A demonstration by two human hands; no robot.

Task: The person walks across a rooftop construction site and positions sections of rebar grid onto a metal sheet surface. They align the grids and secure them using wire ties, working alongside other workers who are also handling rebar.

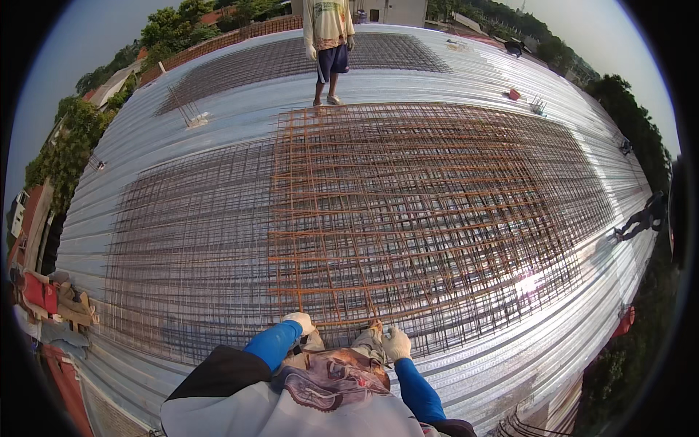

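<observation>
My left hand [298, 321], in a pale work glove, is closed in front of me by the near edge of a rusty orange-brown rebar mesh [342, 240]. Whether its curled fingers touch a bar I cannot tell. Low at my right side, my right hand [397, 344], gloved too, is closed like a fist; anything inside it is too small to make out. Stacked sheets of the mesh lie flat on a ribbed metal deck [502, 371], with a greyer mesh [189, 240] reaching out to the left. My shoes are at the mesh's near edge.
Beyond the mesh stands a person [331, 36] wearing gloves and shorts. Another mesh stack [393, 52] lies behind. Upright bars [191, 113] poke through the deck at the far left. A dark-clothed figure [644, 217] is by the right edge; red and grey items [44, 295] lie at left.
</observation>
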